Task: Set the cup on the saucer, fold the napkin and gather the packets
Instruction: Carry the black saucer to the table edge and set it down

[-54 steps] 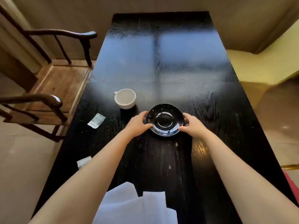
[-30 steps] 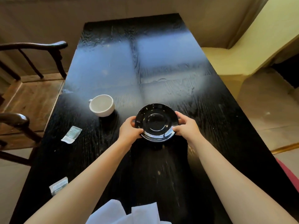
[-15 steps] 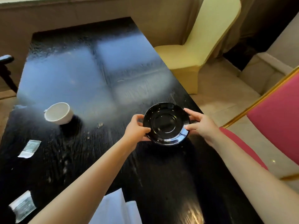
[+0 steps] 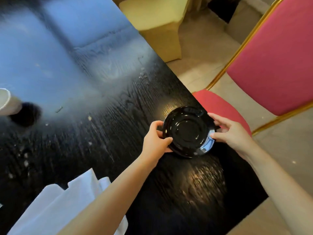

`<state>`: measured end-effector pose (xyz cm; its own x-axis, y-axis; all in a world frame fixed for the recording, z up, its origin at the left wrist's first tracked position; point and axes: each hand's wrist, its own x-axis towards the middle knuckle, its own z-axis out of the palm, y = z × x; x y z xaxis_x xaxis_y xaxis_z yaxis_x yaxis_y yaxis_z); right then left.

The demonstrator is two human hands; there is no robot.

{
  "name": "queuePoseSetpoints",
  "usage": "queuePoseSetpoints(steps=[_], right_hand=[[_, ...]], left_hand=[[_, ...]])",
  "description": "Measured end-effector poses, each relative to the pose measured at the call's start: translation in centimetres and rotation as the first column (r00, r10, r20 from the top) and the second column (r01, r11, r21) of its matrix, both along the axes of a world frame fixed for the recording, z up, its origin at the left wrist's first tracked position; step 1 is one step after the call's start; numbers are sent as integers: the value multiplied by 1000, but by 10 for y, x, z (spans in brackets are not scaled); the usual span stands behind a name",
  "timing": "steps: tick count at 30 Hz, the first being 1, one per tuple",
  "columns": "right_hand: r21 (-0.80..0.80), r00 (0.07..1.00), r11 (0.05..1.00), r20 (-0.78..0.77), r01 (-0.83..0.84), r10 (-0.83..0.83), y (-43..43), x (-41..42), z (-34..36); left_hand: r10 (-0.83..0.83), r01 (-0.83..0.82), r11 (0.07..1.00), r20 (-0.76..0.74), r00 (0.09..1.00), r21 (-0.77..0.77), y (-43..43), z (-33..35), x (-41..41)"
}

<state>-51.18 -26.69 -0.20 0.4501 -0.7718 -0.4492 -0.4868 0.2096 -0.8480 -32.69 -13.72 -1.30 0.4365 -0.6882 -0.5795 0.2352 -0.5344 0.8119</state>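
Both hands are gripping the black saucer (image 4: 188,132) by opposite rims, the left hand (image 4: 156,139) pinching its left edge and the right hand (image 4: 232,133) its right, close to the worktop's (image 4: 101,99) right edge. It looks glazed, stiff, breakable (likely slippery). The white cup (image 4: 7,103) is sitting far left, well apart; the napkin (image 4: 55,207) is lying near.

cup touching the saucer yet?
Apart. The head view shows the white cup at the far left edge and the black saucer near the table's right edge, with bare dark table between them.
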Motion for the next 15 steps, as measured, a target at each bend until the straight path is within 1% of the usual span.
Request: queuePoseSetpoints(steps=[5,10,12,15], right_hand=[[0,1000,1000,-14,10,-10,15,-21,-13],[-54,1000,998,-19,21,-22,21,-23,-14],[-70,1000,997,-22,-9,8,23,-22,-12],[-90,996,994,-66,-67,61,21,-22,-12]], left_hand=[[-48,49,998,-11,999,51,8,-9,-18],[-77,74,994,32,997,80,7,-9,-19],[-101,95,991,68,993,90,8,-9,-19],[-145,127,986,168,975,112,7,-10,-17]])
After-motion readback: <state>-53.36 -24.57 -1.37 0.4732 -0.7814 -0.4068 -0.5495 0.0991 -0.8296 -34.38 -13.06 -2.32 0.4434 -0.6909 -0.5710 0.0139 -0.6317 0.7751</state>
